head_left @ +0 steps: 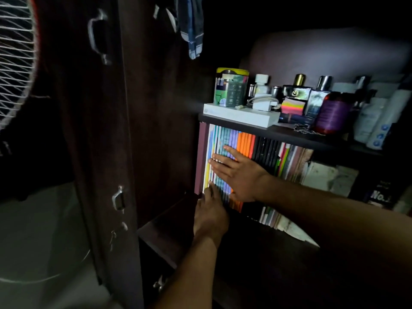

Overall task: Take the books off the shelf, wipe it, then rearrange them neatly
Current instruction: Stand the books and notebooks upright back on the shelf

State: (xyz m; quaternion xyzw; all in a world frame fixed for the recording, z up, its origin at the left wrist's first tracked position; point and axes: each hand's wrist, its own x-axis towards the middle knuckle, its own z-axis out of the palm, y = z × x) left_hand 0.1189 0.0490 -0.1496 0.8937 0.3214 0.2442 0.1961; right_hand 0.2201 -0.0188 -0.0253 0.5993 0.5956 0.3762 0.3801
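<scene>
i had both hands on the books (234,152), which stood upright in a packed row on the shelf (169,228) inside the dark cupboard, at about two o'clock from the middle of my view. my right hand (236,172) lay flat across the coloured spines at the left end of the row, fingers straight and slightly apart, pressing and clamped on nothing. my left hand (210,216) sat at six o'clock from it, low against the foot of the same spines where they met the shelf; its fingers reached forward, but in that gloom i could not tell whether they hooked under a book or only touched it.

from this i judged the books were not yet off, and the wiping had not begun — the row looked whole.

the risk i saw was the tightness. thin spines jammed together would come out as a clump, and a flat palm gives no hold on a clump, so some could slide off the shelf edge toward six o'clock. emptying the left end would also leave the leaning books at three o'clock free to topple. directly at twelve o'clock sat a white box (242,115) with a charger (264,103) and bottles on the board above — a hard tug upward could jar that board and tip them.
</scene>
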